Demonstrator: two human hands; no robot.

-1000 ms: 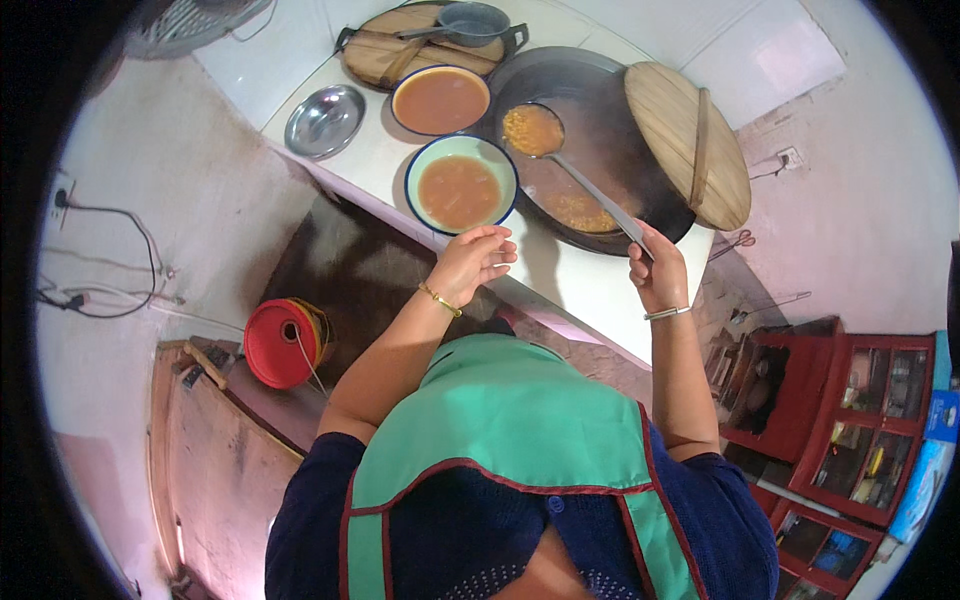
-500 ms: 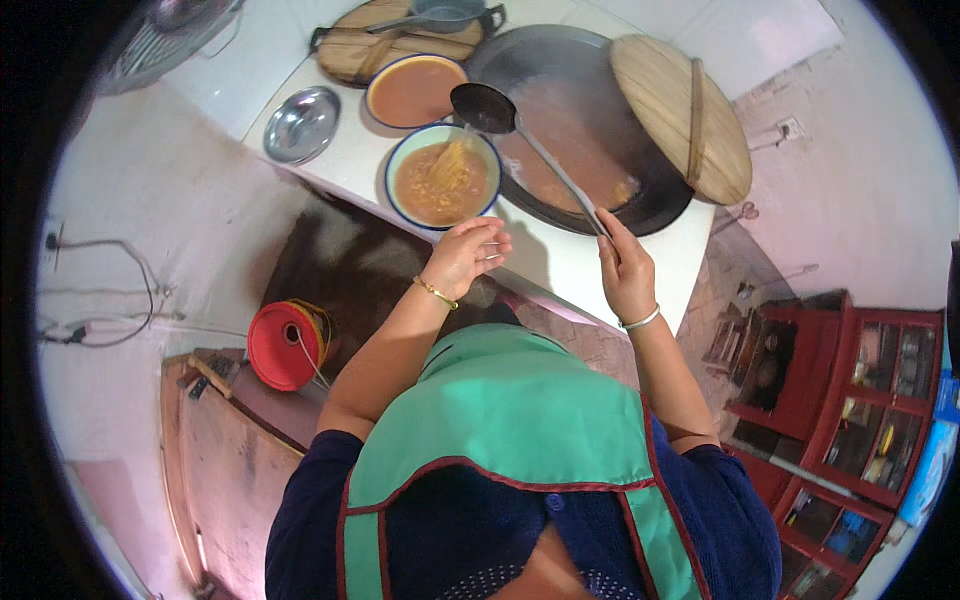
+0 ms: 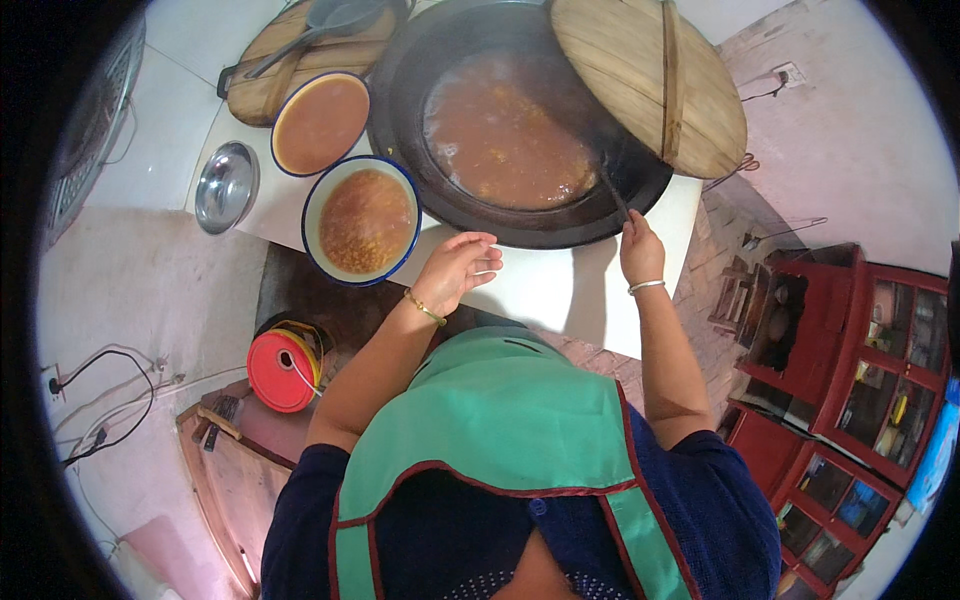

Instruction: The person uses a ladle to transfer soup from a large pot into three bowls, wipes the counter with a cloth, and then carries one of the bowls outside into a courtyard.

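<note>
My right hand is wrapped round the handle of a ladle. The ladle's bowl end is down at the right side of a large dark wok, by the lid, and I cannot make it out clearly. Brownish-red soup with yellowish bits fills the wok's middle and steams. My left hand is held over the counter's front edge, empty, its fingers loosely bent and apart. Just left of it stands a blue-rimmed enamel basin of soup with many yellow bits. Behind that is a second blue-rimmed basin of smoother brown soup.
A round wooden lid rests over the wok's right side. Another wooden lid at the back left carries a grey dipper. A shiny metal bowl sits at the white counter's left end. A red-lidded bucket stands below.
My right hand has brought the ladle from above the near basin back to the wok's right side. The view has shifted; the yellow stream into the basin is gone. My left hand stays empty.
</note>
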